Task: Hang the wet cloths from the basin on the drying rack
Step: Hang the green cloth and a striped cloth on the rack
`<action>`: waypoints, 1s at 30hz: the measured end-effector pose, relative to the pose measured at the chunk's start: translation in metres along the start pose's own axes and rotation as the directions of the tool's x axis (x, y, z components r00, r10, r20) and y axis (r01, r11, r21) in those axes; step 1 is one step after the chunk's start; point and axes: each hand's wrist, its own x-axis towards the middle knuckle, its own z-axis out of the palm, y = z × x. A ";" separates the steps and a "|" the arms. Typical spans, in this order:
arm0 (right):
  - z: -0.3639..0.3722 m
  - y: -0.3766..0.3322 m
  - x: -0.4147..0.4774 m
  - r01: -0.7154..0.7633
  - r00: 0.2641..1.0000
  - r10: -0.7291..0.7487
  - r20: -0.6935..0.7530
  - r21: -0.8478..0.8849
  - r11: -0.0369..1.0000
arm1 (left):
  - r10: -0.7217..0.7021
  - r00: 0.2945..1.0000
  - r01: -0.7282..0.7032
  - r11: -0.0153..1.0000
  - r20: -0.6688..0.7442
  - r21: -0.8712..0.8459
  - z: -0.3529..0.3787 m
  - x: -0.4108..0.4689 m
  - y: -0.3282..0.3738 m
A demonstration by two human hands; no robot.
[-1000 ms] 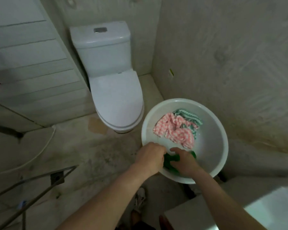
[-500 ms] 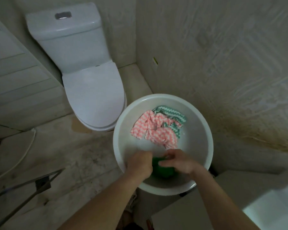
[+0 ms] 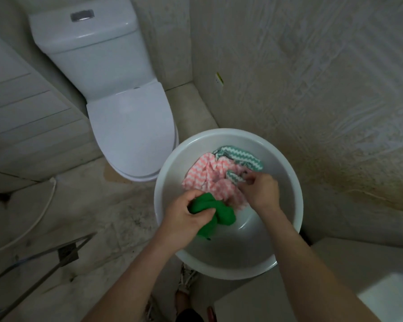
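A round white basin (image 3: 286, 182) stands on the floor against the right wall. Inside lie a pink-and-white zigzag cloth (image 3: 205, 175) and a teal-and-white zigzag cloth (image 3: 242, 156), crumpled together. My left hand (image 3: 186, 217) grips a bunched plain green cloth (image 3: 221, 213) at the basin's near left side. My right hand (image 3: 261, 191) reaches over the patterned cloths, fingers curled and pinching fabric where pink and teal meet. A corner of the metal drying rack (image 3: 63, 254) shows at the lower left.
A white toilet (image 3: 126, 117) with its lid down stands just left of the basin. A white hose (image 3: 40, 214) curves over the stained floor at left. A pale ledge (image 3: 335, 275) sits at lower right. My feet (image 3: 186, 298) are below the basin.
My left hand has gathered the green cloth and lifted it a little. My right hand let go of the green cloth and moved up onto the patterned cloths.
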 end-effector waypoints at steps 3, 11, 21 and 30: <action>-0.025 -0.018 -0.012 0.110 0.992 -0.095 -0.079 0.215 0.970 | -0.051 0.996 0.037 0.985 -0.078 -0.171 -0.002 -0.009 0.019; -0.079 -0.074 -0.069 -0.360 0.933 0.056 0.357 0.931 0.060 | -0.198 0.980 0.136 0.757 -0.026 -0.639 -0.026 -0.041 0.071; -0.079 -0.124 -0.126 0.461 0.752 -0.604 0.265 0.443 0.769 | 0.154 0.986 -0.165 0.960 -0.062 -0.228 -0.069 -0.084 0.105; -0.084 -0.185 -0.180 0.493 0.679 -0.707 0.200 0.588 0.641 | 0.328 0.893 -0.294 0.943 -0.309 0.153 -0.136 -0.128 0.107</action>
